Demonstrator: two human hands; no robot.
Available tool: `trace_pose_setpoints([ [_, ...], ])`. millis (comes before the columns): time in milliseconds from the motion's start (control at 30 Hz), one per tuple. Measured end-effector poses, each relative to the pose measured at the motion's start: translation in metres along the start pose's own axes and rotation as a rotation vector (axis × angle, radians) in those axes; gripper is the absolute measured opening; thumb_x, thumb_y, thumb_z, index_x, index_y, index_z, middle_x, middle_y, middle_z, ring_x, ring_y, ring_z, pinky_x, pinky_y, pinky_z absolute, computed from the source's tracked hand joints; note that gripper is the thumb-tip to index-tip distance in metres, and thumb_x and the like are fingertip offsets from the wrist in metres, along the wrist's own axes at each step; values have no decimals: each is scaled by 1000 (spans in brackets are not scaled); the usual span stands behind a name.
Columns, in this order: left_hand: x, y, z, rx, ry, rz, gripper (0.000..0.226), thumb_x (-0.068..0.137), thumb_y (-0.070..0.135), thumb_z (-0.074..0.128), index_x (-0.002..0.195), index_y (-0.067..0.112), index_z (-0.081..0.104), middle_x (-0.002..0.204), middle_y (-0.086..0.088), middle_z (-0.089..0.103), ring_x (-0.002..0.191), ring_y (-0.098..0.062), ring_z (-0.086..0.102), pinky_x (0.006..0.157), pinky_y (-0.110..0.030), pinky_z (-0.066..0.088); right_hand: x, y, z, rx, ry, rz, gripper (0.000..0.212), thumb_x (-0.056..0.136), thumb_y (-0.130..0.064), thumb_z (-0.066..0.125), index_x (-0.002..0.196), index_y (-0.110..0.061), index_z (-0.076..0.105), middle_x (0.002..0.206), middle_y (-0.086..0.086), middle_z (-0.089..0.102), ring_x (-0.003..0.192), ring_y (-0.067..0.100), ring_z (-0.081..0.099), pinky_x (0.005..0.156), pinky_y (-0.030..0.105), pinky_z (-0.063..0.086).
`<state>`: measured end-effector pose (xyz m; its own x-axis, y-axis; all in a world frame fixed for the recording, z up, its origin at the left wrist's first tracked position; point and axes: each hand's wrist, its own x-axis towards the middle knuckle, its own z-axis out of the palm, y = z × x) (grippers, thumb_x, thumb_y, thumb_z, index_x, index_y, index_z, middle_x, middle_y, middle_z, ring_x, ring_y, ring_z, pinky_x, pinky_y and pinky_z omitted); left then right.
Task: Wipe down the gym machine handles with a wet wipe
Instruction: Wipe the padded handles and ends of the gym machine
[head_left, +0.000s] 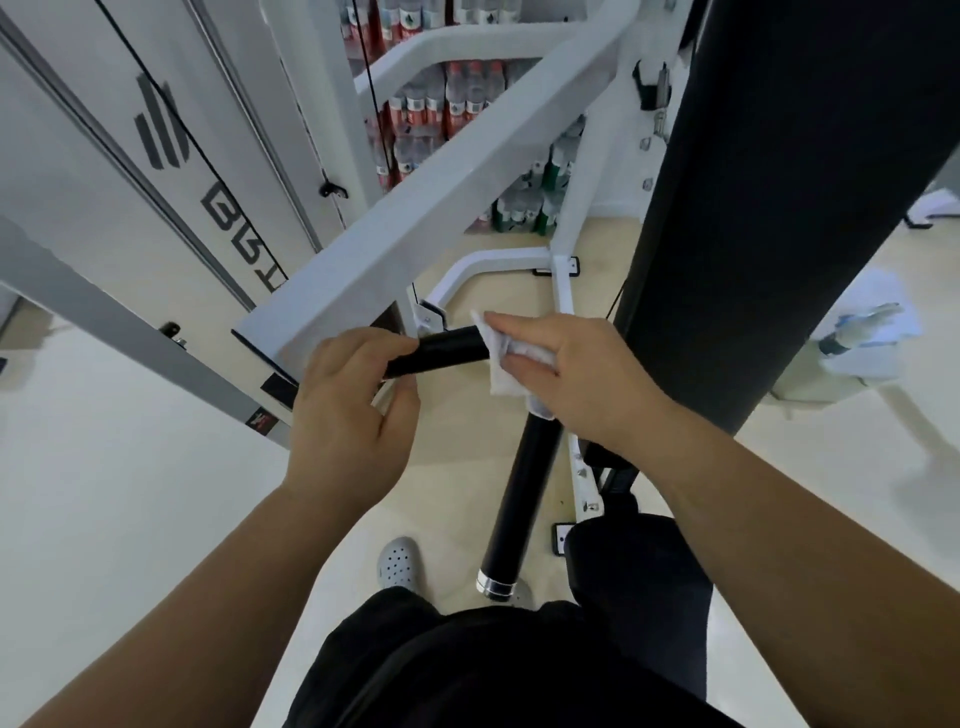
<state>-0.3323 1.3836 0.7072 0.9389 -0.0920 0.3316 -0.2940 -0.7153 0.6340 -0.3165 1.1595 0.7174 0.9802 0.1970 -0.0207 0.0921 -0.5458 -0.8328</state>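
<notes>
A black padded handle (447, 349) runs crosswise at the end of a white machine arm (415, 208). My left hand (348, 415) grips the left end of this handle. My right hand (561, 374) holds a white wet wipe (503, 358) pressed around the bend where the crosswise handle meets a second black handle (519, 499). That second handle points toward me and ends in a silver cap (496, 586). The bend itself is hidden under the wipe and my fingers.
A tall black back pad (769, 208) stands at the right, a black seat (639, 566) below it. The white weight-stack cover with a black cable (171, 119) fills the left. Packs of bottled water (441, 104) are stacked behind. A spray bottle on a cloth (862, 327) lies at the right.
</notes>
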Motion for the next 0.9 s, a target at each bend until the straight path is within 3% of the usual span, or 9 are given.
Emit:
trace_pose_setpoints([
  [167, -20, 22, 5, -1, -42, 84, 29, 85, 14, 59, 112, 10, 70, 116, -2, 67, 113, -22, 57, 100, -42, 45, -31, 11, 18, -146, 251, -112, 39, 100, -17, 56, 139, -18, 56, 117, 9, 69, 107, 22, 64, 95, 37, 52],
  [233, -30, 27, 4, -12, -69, 111, 29, 86, 16, 59, 112, 11, 69, 116, -1, 66, 113, -20, 57, 102, -36, 43, -49, 15, 27, -213, 346, -96, 36, 101, -20, 54, 137, -16, 59, 133, 9, 64, 120, 23, 62, 101, 39, 51],
  [400, -53, 19, 2, -42, -226, 157, 34, 87, 28, 53, 114, 15, 68, 117, 4, 64, 113, -18, 57, 100, -29, 41, -91, 15, 63, -308, 433, -7, 36, 103, -27, 49, 138, -21, 57, 145, 14, 54, 117, 26, 64, 99, 40, 53],
  [567, -81, 3, -10, -84, -410, 148, 39, 87, 37, 52, 120, 21, 66, 120, 8, 61, 114, -11, 53, 96, -22, 38, -130, -2, 110, -395, 437, 147, 40, 102, -36, 43, 137, -22, 57, 140, 13, 58, 112, 26, 66, 94, 40, 57],
  [667, -102, -10, -16, -129, -476, 159, 37, 87, 32, 58, 121, 22, 65, 120, 10, 60, 111, -12, 56, 94, -27, 46, -154, -14, 133, -395, 434, 203, 37, 101, -32, 47, 134, -21, 61, 139, 15, 59, 110, 27, 68, 93, 33, 54],
  [767, -121, -13, -18, -168, -489, 167, 34, 85, 29, 62, 118, 23, 65, 113, 13, 59, 102, -11, 58, 87, -28, 49, -176, -22, 144, -405, 352, 227, 39, 101, -37, 42, 132, -24, 62, 137, 16, 60, 109, 26, 69, 94, 35, 56],
  [833, -133, -4, -19, -214, -488, 150, 31, 84, 29, 63, 115, 25, 66, 108, 17, 59, 94, -3, 56, 80, -21, 47, -193, -27, 141, -370, 321, 216, 33, 101, -30, 48, 127, -24, 66, 129, 11, 67, 111, 22, 67, 96, 34, 54],
  [900, -141, 13, -18, -260, -529, 160, 29, 86, 29, 65, 115, 27, 65, 106, 20, 59, 94, 2, 55, 78, -14, 43, -215, -31, 132, -303, 400, 216, 26, 97, -17, 58, 120, -19, 71, 117, 1, 72, 104, 10, 66, 93, 27, 53],
])
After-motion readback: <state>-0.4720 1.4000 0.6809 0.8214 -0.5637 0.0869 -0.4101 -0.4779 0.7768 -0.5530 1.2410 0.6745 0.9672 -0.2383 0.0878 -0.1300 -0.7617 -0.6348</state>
